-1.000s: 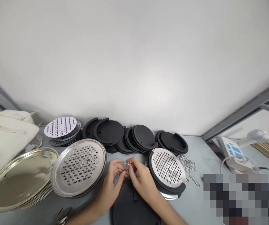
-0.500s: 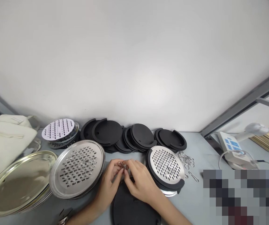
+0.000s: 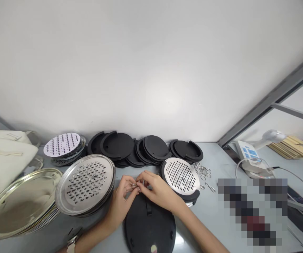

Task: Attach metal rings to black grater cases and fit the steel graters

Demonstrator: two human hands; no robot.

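A small metal wire clip (image 3: 134,185) is pinched between the fingertips of both my hands, mostly hidden by them. My left hand (image 3: 119,202) grips it from the left with thumb and forefinger. From the other side, the closed fingers of my right hand (image 3: 158,191) meet it. Just below the fingertips lies a round black plastic disc (image 3: 150,228) with a slot near its top edge. To the right is a perforated metal grater disc (image 3: 180,175) in a black holder. Loose wire clips (image 3: 202,170) lie beyond it.
Left of my hands are a metal tray with a grater disc (image 3: 86,184) and a stack of golden trays (image 3: 21,203). Black discs (image 3: 118,146) line the wall beside a pile of grater plates (image 3: 61,144). A white bag (image 3: 6,158) and a scale (image 3: 251,160) flank the table.
The view has shifted slightly, showing more of the right side and the black disc. Both hands remain together at the clip, with fingers slightly rearranged around it.
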